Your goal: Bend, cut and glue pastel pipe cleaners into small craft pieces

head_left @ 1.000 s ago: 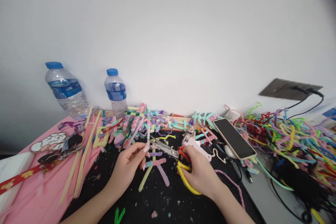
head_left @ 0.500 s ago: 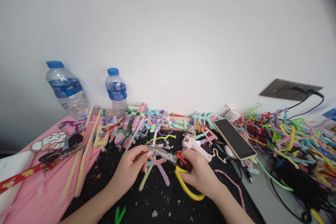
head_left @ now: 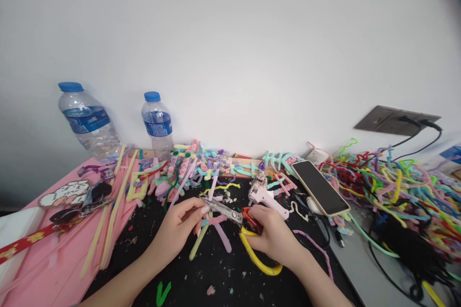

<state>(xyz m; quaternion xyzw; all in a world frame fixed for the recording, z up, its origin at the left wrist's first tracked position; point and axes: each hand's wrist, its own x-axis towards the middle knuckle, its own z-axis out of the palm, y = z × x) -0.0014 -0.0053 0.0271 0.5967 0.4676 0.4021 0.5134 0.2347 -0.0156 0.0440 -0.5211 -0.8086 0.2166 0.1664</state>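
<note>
My right hand is closed round the red and yellow handles of a pair of scissors, whose metal blades point left. My left hand pinches a small pipe-cleaner figure with pink, purple and pale-green limbs, right at the blade tips. Both hands rest over the black mat, which is dotted with fuzzy offcuts.
A heap of pastel pipe-cleaner shapes lies behind the hands. A white glue gun and a phone sit to the right, beside a big tangle of pipe cleaners. Two water bottles stand by the wall. A pink sheet lies left.
The scissors have dropped lower toward the mat and their blades have come together at the figure. A cut pink piece now lies by the heap behind. My left hand has hardly moved.
</note>
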